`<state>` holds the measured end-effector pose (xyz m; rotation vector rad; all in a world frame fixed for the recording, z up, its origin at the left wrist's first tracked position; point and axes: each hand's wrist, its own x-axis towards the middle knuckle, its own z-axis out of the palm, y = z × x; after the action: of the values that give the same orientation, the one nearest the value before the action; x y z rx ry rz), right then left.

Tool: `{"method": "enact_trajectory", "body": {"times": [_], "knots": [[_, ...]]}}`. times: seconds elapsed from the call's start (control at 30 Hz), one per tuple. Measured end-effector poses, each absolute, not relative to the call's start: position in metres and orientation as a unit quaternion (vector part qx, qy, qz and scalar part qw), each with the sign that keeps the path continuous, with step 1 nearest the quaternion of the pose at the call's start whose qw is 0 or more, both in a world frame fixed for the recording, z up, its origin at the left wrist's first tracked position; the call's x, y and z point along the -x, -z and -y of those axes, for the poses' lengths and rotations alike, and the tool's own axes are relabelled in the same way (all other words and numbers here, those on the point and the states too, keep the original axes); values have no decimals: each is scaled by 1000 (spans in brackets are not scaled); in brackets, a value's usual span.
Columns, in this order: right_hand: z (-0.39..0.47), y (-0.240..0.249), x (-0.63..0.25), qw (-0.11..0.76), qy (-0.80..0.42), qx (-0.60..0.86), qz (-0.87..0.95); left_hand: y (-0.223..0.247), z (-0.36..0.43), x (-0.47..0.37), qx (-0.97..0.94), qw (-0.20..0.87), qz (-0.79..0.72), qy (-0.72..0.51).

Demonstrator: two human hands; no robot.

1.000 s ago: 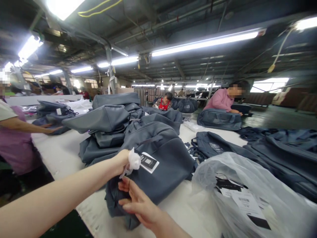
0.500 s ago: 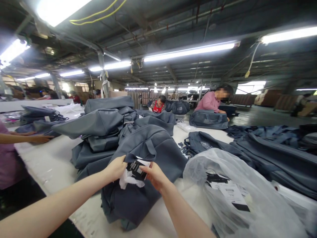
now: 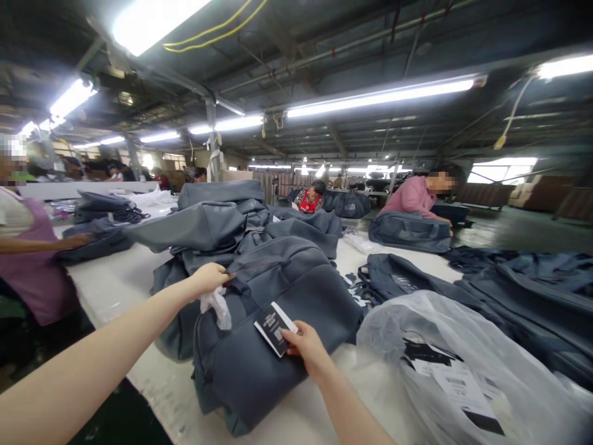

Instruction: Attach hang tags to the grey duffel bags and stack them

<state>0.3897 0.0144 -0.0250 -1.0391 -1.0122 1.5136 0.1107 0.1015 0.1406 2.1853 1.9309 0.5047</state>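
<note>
A dark blue-grey bag (image 3: pixel 278 278) lies on the white table in front of me. My left hand (image 3: pixel 212 279) is closed at the bag's upper left, pinching its thin strap (image 3: pixel 259 266). Crumpled white wrapping (image 3: pixel 217 308) hangs just under that hand; whether the fingers also grip it I cannot tell. My right hand (image 3: pixel 308 347) pinches a black-and-white hang tag (image 3: pixel 273 327) by its lower right edge, over the bag's front. Printed white text and a small code show on the tag.
More blue-grey bags (image 3: pixel 199 222) are heaped behind. At right lies a clear plastic bag (image 3: pixel 398 309) with black and white tags (image 3: pixel 458 383) on it. A co-worker in a purple apron (image 3: pixel 37 259) handles bags at left; another in pink (image 3: pixel 410 194) leans over a bag (image 3: pixel 410 232).
My hands have moved apart: the left up and left with the strap, the right holding the tag away from it. The view has swung left, bringing the left co-worker further in.
</note>
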Motion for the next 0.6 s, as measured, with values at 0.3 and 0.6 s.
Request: {"method": "enact_trajectory", "body": {"times": [0.3, 0.6], "knots": [[60, 73, -410, 231, -719, 474, 453, -122, -114, -89, -692, 145, -700, -98], [64, 105, -381, 488, -779, 372, 126, -86, -88, -156, -737, 242, -603, -185]]}}
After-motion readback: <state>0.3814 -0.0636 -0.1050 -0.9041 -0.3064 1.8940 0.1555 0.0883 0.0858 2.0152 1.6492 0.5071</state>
